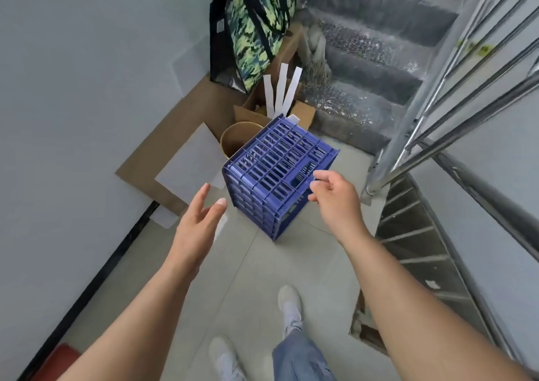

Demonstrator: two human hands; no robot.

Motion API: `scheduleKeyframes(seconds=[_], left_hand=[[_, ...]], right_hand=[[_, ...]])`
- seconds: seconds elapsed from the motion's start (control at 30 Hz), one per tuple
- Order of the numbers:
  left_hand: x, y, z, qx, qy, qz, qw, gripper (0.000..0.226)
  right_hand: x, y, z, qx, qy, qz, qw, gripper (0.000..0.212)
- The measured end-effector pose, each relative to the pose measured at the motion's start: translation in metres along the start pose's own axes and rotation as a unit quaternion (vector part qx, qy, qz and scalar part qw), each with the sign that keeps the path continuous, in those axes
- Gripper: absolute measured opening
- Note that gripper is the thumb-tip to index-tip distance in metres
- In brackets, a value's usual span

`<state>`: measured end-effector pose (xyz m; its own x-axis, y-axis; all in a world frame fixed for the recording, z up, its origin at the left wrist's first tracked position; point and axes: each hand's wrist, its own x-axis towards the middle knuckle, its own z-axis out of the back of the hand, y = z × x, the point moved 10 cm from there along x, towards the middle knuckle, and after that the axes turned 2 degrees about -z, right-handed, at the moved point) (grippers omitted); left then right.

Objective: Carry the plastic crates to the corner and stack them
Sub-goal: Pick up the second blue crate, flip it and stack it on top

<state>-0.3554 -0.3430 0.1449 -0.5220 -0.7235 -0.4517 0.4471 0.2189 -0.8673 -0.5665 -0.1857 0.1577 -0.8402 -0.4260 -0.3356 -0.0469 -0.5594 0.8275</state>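
Observation:
A tall stack of blue slotted plastic crates [274, 170] stands upside down on the tiled landing floor, near the foot of the stairs. My left hand [198, 220] hovers open just left of the stack, fingers spread, not touching it. My right hand [335, 196] is at the stack's right top edge, fingers loosely curled and apart, holding nothing. Whether its fingertips touch the rim is unclear.
Behind the stack sit a tan round bucket [236, 139], an open cardboard box [303, 113] with white strips, flat cardboard sheets [163, 147] against the left wall and a camouflage bag [256, 27]. Stairs [373, 59] rise ahead; a steel railing [437, 94] guards the right. My feet are below.

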Motion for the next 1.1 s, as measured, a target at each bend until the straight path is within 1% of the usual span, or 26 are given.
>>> scheduleKeyframes(seconds=[0.1,0.23,0.43,0.53,0.6,0.63,0.73,0.9,0.93,0.97,1.07,1.1], left_hand=[[0.024,0.004,-0.019,-0.013,-0.023,0.027,0.999,0.057],[0.057,0.014,-0.053,-0.011,-0.034,0.057,0.998,0.051],[0.097,0.035,-0.1,-0.015,-0.038,0.081,0.996,0.044],[0.114,0.045,-0.11,-0.018,-0.045,0.085,0.995,0.038],[0.124,0.052,-0.111,-0.021,-0.051,0.085,0.995,0.031],[0.128,0.056,-0.111,-0.021,-0.054,0.085,0.995,0.029],[0.139,0.069,-0.109,-0.024,-0.066,0.089,0.994,0.029],[0.147,0.091,-0.1,-0.03,-0.076,0.098,0.992,0.031],[0.148,0.095,-0.097,-0.032,-0.078,0.099,0.992,0.032],[0.147,0.098,-0.094,-0.034,-0.08,0.099,0.991,0.034],[0.144,0.108,-0.086,-0.043,-0.087,0.102,0.99,0.039],[0.143,0.112,-0.083,-0.048,-0.09,0.103,0.989,0.04]], right_hand=[[0.061,-0.016,-0.002,-0.092,0.054,0.011,0.994,0.033],[0.14,-0.051,-0.007,-0.226,0.117,0.02,0.967,0.034],[0.208,-0.083,-0.034,-0.317,0.204,0.042,0.925,0.036],[0.228,-0.097,-0.056,-0.367,0.243,0.069,0.895,0.038],[0.238,-0.107,-0.071,-0.41,0.267,0.089,0.868,0.04],[0.241,-0.113,-0.08,-0.438,0.28,0.101,0.848,0.042],[0.246,-0.132,-0.104,-0.514,0.312,0.139,0.786,0.047],[0.239,-0.157,-0.134,-0.598,0.364,0.208,0.683,0.046],[0.239,-0.16,-0.137,-0.604,0.367,0.211,0.675,0.046],[0.241,-0.162,-0.139,-0.604,0.366,0.21,0.676,0.045],[0.254,-0.164,-0.141,-0.598,0.34,0.206,0.696,0.039],[0.257,-0.166,-0.142,-0.604,0.339,0.205,0.692,0.041]])
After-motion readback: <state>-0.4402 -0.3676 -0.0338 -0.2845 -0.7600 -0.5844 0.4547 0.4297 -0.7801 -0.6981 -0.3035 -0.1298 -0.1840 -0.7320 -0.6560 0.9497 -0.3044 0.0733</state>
